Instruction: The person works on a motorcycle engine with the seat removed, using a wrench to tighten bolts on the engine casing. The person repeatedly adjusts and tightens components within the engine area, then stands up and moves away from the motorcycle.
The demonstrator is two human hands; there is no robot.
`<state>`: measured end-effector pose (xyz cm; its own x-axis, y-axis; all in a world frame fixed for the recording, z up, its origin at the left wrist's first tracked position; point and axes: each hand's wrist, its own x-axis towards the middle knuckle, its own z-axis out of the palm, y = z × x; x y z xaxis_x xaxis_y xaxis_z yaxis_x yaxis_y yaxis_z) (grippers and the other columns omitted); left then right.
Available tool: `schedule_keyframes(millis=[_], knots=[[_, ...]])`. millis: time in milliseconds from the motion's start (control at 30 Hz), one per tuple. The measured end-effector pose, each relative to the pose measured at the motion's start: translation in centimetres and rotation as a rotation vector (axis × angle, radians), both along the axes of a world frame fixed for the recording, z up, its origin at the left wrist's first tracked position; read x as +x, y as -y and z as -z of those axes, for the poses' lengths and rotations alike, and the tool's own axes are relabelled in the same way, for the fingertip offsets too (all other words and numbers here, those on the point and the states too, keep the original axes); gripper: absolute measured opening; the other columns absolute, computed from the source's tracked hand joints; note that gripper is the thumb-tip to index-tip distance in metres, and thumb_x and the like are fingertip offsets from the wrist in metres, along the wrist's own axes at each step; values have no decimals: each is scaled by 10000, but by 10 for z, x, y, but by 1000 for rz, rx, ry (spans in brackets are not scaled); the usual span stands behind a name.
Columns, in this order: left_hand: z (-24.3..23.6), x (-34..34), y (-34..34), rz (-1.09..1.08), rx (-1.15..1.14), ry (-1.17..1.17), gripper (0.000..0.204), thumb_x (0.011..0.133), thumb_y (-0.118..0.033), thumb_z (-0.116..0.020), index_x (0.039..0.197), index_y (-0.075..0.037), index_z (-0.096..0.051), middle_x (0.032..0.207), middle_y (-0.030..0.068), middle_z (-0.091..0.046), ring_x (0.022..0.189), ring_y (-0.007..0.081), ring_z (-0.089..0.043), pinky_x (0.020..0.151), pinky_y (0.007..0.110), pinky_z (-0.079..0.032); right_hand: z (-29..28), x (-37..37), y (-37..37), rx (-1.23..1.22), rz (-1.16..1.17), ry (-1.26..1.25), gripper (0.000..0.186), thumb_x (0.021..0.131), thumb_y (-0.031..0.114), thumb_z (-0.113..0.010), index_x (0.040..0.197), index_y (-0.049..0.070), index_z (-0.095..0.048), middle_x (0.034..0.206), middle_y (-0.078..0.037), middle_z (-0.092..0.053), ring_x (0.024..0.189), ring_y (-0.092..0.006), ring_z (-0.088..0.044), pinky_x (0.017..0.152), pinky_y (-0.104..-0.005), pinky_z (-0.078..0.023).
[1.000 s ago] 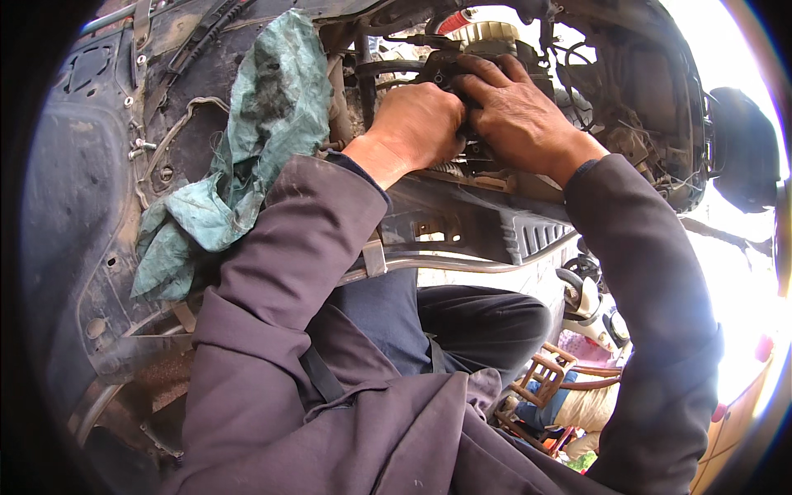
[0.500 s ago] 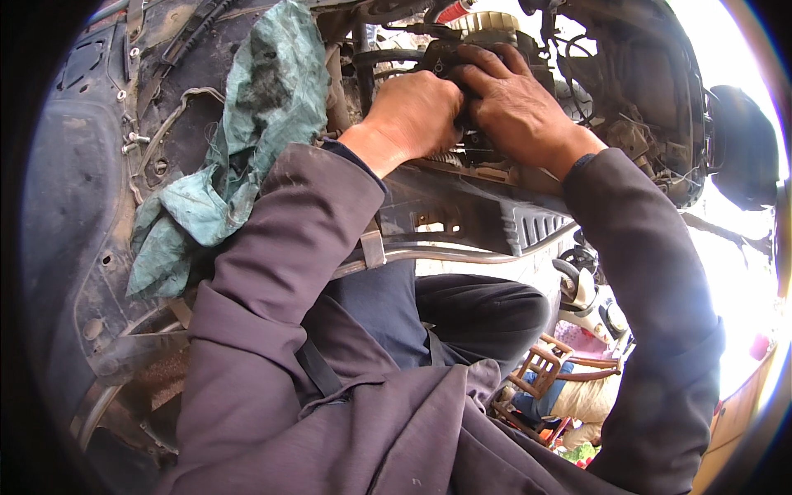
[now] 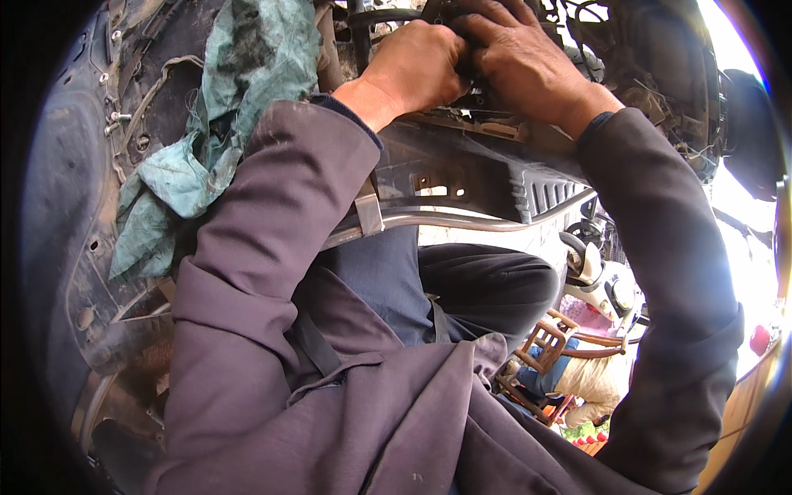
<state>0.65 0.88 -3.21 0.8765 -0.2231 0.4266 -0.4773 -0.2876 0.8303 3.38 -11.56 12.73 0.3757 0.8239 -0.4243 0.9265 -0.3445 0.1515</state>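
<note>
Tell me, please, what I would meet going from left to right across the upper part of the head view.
Crumpled teal cloth → left hand → right hand → rounded black part near the right rim.

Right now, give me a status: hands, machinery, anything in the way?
Left hand curled, right hand alongside, both at dark machinery. Exact contact hidden from view. Green cloth to the left, clear of both.
</note>
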Motion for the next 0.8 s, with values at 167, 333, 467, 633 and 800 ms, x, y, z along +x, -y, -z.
schedule_keyframes(millis=[167,333,467,633,800], knots=[[5,1,1,-7,-2,19,157,748,-194,-807,837,-69,-775,817,174,-728,763,345,-720,708,405,-584,6,2,2,86,-24,24,264,719,201,-678,892,26,-772,1241,-123,-633,1309,-337,-483,1123,-515,-335],[4,3,5,-73,140,67,156,753,-238,-778,801,-91,-763,782,164,-724,757,353,-722,714,436,-590,6,2,5,142,-29,3,228,725,189,-670,871,48,-771,1212,-104,-645,1278,-331,-497,1113,-516,-342],[-3,2,5,-55,221,-11,198,772,-263,-726,706,-78,-749,746,193,-717,738,372,-732,717,474,-604,5,2,4,149,-17,-2,215,724,193,-670,859,60,-771,1266,-111,-641,1301,-328,-494,1126,-513,-335],[-11,-1,2,-60,222,-16,195,780,-261,-726,704,-83,-752,743,192,-718,746,377,-733,730,485,-606,6,2,5,146,-38,22,218,728,185,-676,879,61,-772,1279,-115,-637,1311,-330,-492,1131,-512,-335],[-17,-1,1,-34,348,-14,181,772,-262,-734,735,-86,-759,760,177,-731,766,366,-741,740,478,-612,2,1,3,127,-1,-4,201,744,178,-698,895,69,-773,1275,-114,-636,1299,-328,-498,1114,-482,-365]])
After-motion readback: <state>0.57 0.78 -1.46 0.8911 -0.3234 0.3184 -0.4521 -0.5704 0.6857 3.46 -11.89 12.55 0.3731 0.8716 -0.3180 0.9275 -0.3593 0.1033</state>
